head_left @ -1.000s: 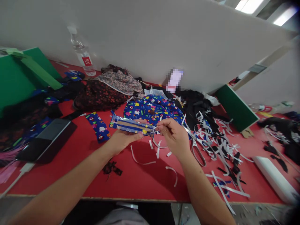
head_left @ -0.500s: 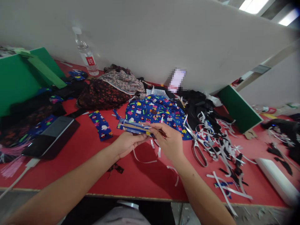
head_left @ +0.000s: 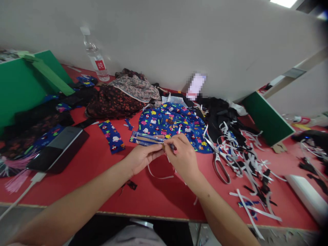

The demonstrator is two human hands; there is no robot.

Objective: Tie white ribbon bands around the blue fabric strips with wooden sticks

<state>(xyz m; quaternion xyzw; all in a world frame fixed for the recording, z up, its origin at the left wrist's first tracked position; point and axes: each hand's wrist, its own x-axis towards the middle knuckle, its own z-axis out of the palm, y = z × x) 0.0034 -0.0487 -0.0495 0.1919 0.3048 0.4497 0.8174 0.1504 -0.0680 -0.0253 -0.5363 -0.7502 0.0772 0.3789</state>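
Over the middle of the red table, my left hand (head_left: pixel 140 158) pinches a narrow blue patterned fabric strip (head_left: pixel 147 139) that has a clear, flat, ruler-like layer and a tan band along it. My right hand (head_left: pixel 183 155) has thumb and fingers closed on the strip's right end, right against my left thumb. A small yellow spot shows where the fingertips meet; the rest of that end is hidden. Just behind lies a larger blue cartoon-print cloth (head_left: pixel 171 119). A short piece of the same print (head_left: pixel 112 136) lies to the left. Scissors (head_left: pixel 220 164) lie right of my right hand.
Black and white ribbon scraps (head_left: pixel 252 167) are strewn on the right, beside a white box-shaped object (head_left: pixel 306 194). Dark floral cloth (head_left: pixel 118 100) and a water bottle (head_left: pixel 98 63) stand behind. A black device with a cable (head_left: pixel 57 148) sits left. Green panels (head_left: pixel 268 118) flank the table.
My right thumb and fingers have drawn in closer to my left thumb on the strip's right end. The view has shifted slightly, and the things on the table look unmoved.
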